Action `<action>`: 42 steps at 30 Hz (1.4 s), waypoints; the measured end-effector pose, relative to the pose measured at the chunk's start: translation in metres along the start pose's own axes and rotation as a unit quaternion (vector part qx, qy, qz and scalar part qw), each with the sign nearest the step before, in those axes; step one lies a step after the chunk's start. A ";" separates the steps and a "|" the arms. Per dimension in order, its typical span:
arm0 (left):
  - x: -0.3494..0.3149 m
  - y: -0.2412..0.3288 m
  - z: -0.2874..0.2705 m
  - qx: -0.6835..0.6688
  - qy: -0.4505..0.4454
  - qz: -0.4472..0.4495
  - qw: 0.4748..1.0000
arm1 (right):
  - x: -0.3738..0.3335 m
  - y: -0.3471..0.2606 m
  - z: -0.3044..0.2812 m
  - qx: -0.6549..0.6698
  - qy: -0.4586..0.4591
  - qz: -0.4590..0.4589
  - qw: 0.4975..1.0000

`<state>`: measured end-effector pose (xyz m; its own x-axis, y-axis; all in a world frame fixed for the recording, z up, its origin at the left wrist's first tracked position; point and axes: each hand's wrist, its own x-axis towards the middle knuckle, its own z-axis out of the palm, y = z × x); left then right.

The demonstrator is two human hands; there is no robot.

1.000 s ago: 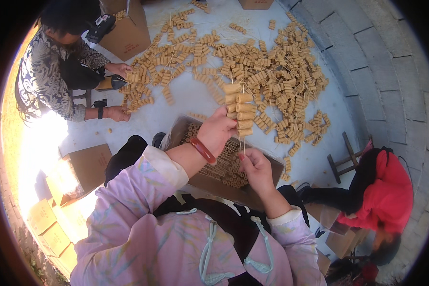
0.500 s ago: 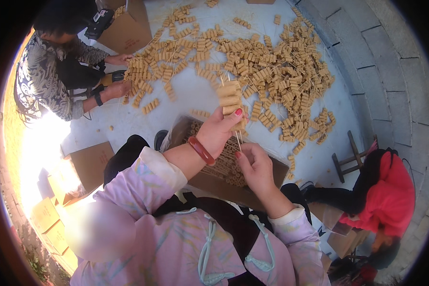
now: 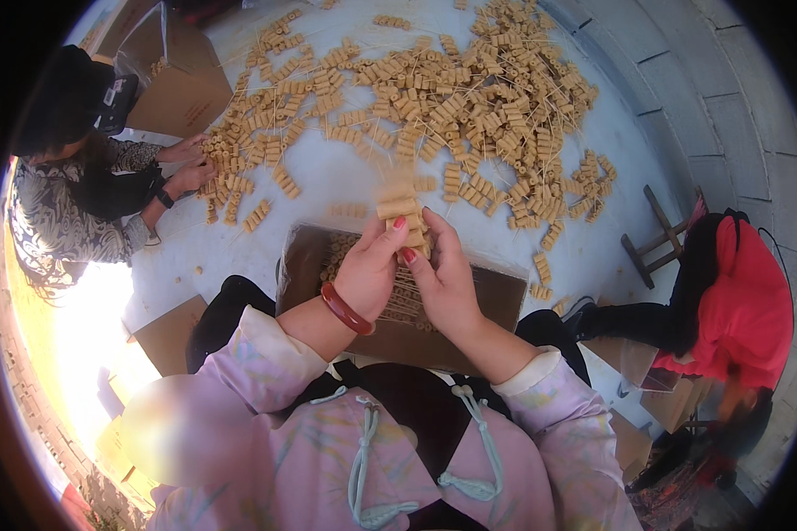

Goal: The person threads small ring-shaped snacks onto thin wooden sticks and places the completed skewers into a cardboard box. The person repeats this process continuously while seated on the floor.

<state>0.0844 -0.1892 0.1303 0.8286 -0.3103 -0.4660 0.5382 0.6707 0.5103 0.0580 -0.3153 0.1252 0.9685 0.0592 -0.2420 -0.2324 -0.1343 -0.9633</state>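
My left hand (image 3: 369,270), with a reddish bracelet at its wrist, is closed on a small bunch of skewers (image 3: 397,209) threaded with tan, ridged, roll-shaped pieces. From the other side my right hand (image 3: 447,281) also closes on the bunch, thumb and fingers against the rolls. The top of the bunch is blurred, and its sticks are mostly hidden by my hands. Directly beneath both hands stands an open cardboard box (image 3: 502,301) at my lap, with rows of similar skewers (image 3: 405,310) lying in it.
A big heap of loose skewers (image 3: 496,106) covers the far part of the pale surface (image 3: 314,190). At the left a person (image 3: 71,208) handles skewers beside a carton (image 3: 186,84). Another person in red (image 3: 744,301) sits at the right near a wooden stool (image 3: 655,234). A block wall curves behind.
My right hand has moved up from the stick ends to the rolls, closing beside my left hand. The bunch sits lower and further left in view, and the view itself has shifted.
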 end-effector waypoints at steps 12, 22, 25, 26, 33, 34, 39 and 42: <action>0.029 0.043 -0.029 -0.007 0.076 0.104 0.992 | 0.103 0.032 -0.087 0.056 -0.068 0.005 0.996; 0.034 0.039 -0.029 0.025 0.100 -0.012 0.995 | 0.207 0.246 -0.155 -0.103 0.060 0.285 0.951; 0.039 0.042 -0.033 0.010 0.129 -0.024 0.991 | 0.228 0.273 -0.143 -0.047 0.135 0.330 0.933; 0.040 0.042 -0.034 0.016 0.122 -0.022 0.992 | 0.232 0.277 -0.141 0.020 0.112 0.327 0.938; 0.039 0.035 -0.035 0.008 0.115 -0.011 0.993 | 0.253 0.275 -0.126 0.226 0.127 0.354 0.898; 0.039 0.034 -0.035 0.002 0.116 -0.007 0.993 | 0.254 0.271 -0.127 0.237 0.146 0.377 0.883; 0.038 0.029 -0.036 -0.011 0.110 -0.013 0.994 | 0.250 0.247 -0.122 0.202 0.109 0.366 0.902; 0.039 0.028 -0.036 0.004 0.095 -0.007 0.995 | 0.249 0.234 -0.114 0.184 0.128 0.328 0.917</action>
<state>0.1264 -0.1582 0.1003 0.7778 -0.1861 -0.6003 0.5507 0.6620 0.5083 0.2548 -0.4450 -0.1474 0.5869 -0.1554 -0.7946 -0.7423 0.2884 -0.6048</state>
